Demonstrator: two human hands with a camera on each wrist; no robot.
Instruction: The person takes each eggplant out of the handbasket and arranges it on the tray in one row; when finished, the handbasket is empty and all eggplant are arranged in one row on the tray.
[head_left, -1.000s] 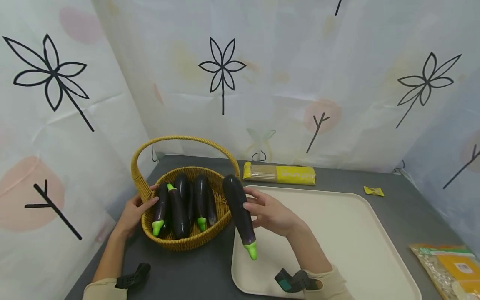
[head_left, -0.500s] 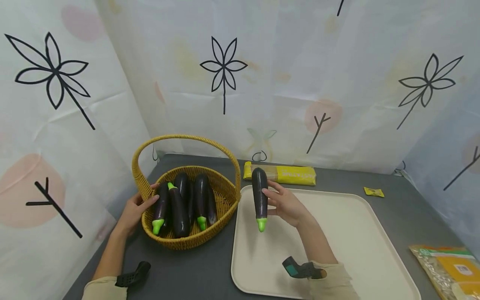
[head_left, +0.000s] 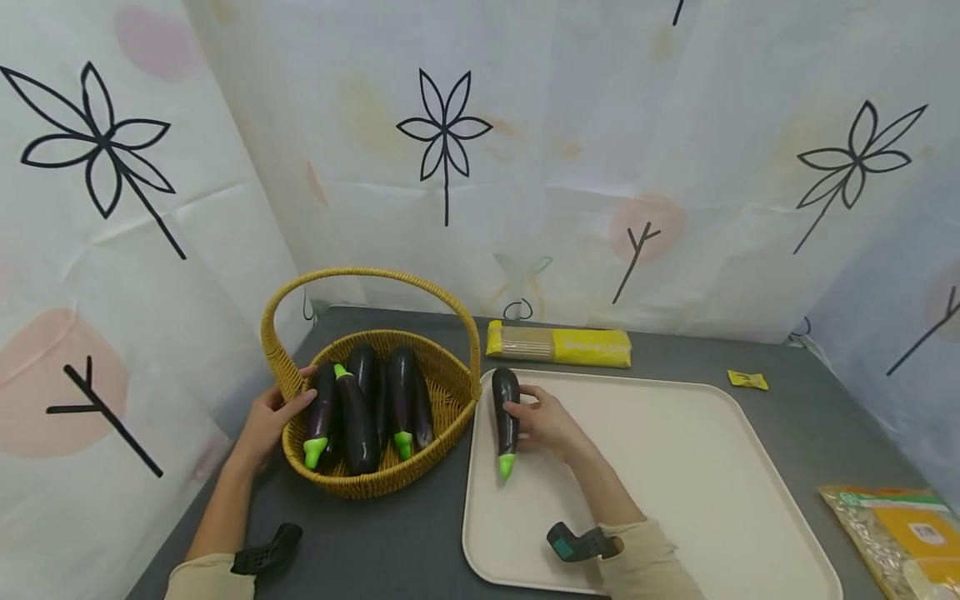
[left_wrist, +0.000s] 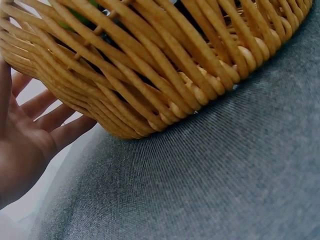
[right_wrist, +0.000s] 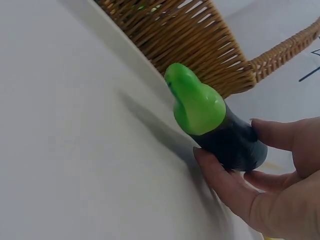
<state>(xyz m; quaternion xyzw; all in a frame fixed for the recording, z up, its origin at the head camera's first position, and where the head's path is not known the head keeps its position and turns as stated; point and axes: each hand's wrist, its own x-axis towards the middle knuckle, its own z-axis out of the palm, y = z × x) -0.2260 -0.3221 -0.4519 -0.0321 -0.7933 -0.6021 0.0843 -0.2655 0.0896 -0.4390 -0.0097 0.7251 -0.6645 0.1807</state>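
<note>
My right hand [head_left: 547,425] pinches an eggplant [head_left: 506,417] between thumb and fingers, close over the left part of the cream tray [head_left: 637,467]. Its green stem end [right_wrist: 197,102] points toward me, and a shadow falls beside it on the tray in the right wrist view. On the left, my left hand [head_left: 262,425] holds the side of the wicker basket [head_left: 375,485] by the handle's base, thumb over the rim. Its fingers [left_wrist: 70,131] lie against the woven outer wall. Several dark eggplants [head_left: 360,425] with green ends lie inside the basket, under its arched handle [head_left: 367,273].
Behind the tray lies a yellow packet of noodles [head_left: 558,345]. A small yellow wrapped packet [head_left: 747,380] is at the back right, and a clear bag with an orange label [head_left: 892,533] lies at the right edge. Printed cloth [head_left: 570,167] walls the grey table [head_left: 390,550].
My right hand has carried the eggplant from beside the basket's right rim over to the tray and lowered it there. The left hand and basket have stayed put.
</note>
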